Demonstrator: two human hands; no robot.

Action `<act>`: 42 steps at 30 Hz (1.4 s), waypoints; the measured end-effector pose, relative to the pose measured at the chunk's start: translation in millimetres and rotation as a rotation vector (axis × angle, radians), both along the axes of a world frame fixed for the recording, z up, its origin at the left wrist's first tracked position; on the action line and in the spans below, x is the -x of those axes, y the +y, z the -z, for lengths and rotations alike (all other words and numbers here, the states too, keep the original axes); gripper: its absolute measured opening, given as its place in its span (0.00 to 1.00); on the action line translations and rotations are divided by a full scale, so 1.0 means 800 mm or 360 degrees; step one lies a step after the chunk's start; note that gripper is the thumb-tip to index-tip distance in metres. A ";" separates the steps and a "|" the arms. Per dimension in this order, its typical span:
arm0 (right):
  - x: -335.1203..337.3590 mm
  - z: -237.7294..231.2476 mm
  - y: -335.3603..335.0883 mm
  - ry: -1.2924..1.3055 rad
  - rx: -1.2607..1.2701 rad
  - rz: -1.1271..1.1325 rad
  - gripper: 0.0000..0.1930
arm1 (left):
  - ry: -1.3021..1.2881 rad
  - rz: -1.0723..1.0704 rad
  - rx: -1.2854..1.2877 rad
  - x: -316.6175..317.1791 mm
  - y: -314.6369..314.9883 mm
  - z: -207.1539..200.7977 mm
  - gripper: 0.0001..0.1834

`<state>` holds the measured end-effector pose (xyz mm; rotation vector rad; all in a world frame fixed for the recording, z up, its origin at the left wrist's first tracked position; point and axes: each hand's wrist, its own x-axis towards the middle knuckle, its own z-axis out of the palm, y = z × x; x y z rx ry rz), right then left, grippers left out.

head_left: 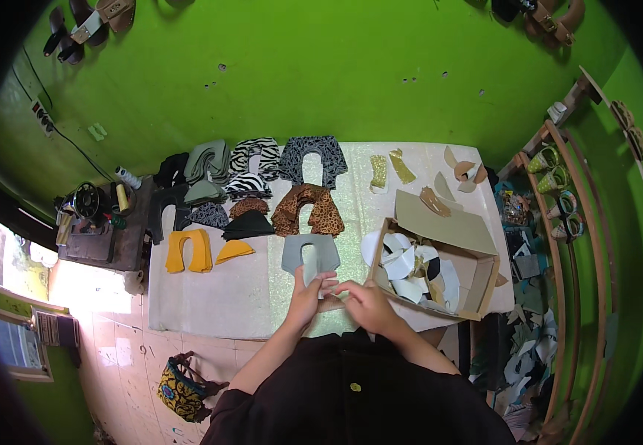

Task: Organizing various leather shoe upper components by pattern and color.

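Observation:
My left hand (306, 300) is over the front middle of the table, thumb up and fingers curled toward the right. Facing it, my right hand (369, 305) has its fingers bent in and its fingertips near those of the left. A small brownish piece (330, 303) shows low between the hands; what they grip is too small to make out. Just beyond lies a grey U-shaped piece (289, 254), a pale strip in its opening. Behind it are leopard-print U-shaped pieces (288, 211) and a dark patterned stack (329, 157). Left of these lie yellow U-shaped pieces (176, 252) and a yellow curved piece (234, 251).
An open cardboard box (477, 289) of white and dark scraps stands right on the table (210, 304). Zebra-print (262, 148), grey-green (208, 159) and black pieces (251, 224) lie back left. Gold scraps (378, 172) lie back right. A sewing machine (87, 204) stands left; a wooden rack (585, 297) right.

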<state>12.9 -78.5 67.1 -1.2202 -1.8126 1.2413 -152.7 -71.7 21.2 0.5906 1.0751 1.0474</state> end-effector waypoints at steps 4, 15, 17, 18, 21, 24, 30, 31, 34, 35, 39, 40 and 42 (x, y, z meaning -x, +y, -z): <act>0.038 0.001 0.001 -0.0366 -0.0610 0.0003 0.09 | -0.0240 -0.0081 -0.0029 -0.004 -0.002 0.000 0.33; 0.013 0.026 0.035 -0.0032 0.0159 -0.0109 0.11 | -0.0099 -0.0324 -0.0388 0.035 0.003 -0.005 0.32; 0.004 0.026 0.041 -0.0102 0.0262 -0.0183 0.12 | 0.0271 -0.0141 -0.0495 0.059 0.007 -0.008 0.31; 0.000 0.035 0.043 -0.0125 0.0292 -0.0262 0.12 | 0.0223 -0.0022 -0.0383 0.071 0.009 0.000 0.25; -0.002 0.057 0.046 -0.0153 0.0408 -0.0341 0.13 | 0.0653 0.0435 -0.0193 0.090 0.008 0.018 0.17; 0.003 0.087 0.037 -0.0670 0.0262 -0.0180 0.13 | 0.0980 0.0345 -0.0259 0.085 -0.006 0.053 0.13; 0.011 0.130 0.020 -0.1181 0.0220 -0.0207 0.11 | 0.1685 0.0552 -0.0206 0.066 -0.020 0.076 0.17; 0.013 0.136 0.019 -0.1246 0.0158 -0.0200 0.11 | 0.1686 0.0551 -0.0206 0.064 -0.022 0.083 0.17; 0.013 0.153 0.018 -0.1356 0.0064 -0.0244 0.13 | 0.1787 0.0530 -0.0239 0.061 -0.025 0.100 0.18; 0.013 0.159 0.018 -0.1357 0.0063 -0.0242 0.13 | 0.1807 0.0523 -0.0264 0.061 -0.025 0.105 0.18; 0.013 0.167 0.015 -0.1353 -0.0092 -0.0227 0.13 | 0.1847 0.0490 -0.0356 0.056 -0.025 0.108 0.19; 0.014 0.166 0.015 -0.1347 -0.0105 -0.0204 0.13 | 0.1847 0.0490 -0.0358 0.056 -0.026 0.107 0.19; 0.014 0.155 0.015 -0.1333 -0.0184 -0.0188 0.13 | 0.1968 0.0435 -0.0531 0.056 -0.026 0.105 0.18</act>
